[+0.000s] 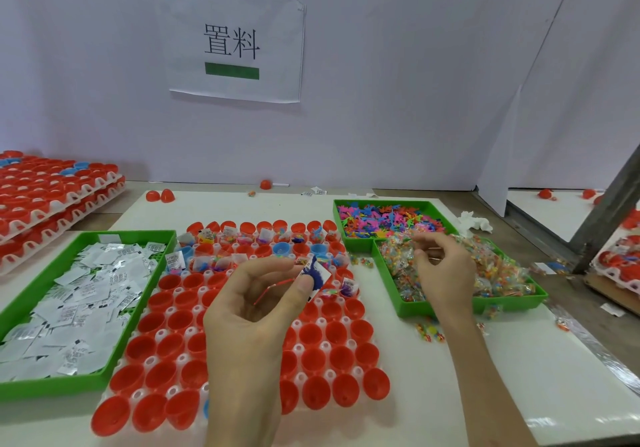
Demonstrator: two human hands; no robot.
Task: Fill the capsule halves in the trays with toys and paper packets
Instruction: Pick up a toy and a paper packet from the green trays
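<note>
While right hand (445, 271) hangs over bags (502, 275) | blue toy (313, 271) pinched between left fingers (265, 266)

Bright, even overhead light, soft shadows, slight blur throughout, and wide-angle bending at the edges.

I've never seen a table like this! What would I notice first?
Rows of red capsule halves in the middle grab the eye first, with the left hand above them pinching a blue toy. A green bin of white paper packets sits on the left, and on the right the right hand reaches into another green bin of little clear bags.
</note>
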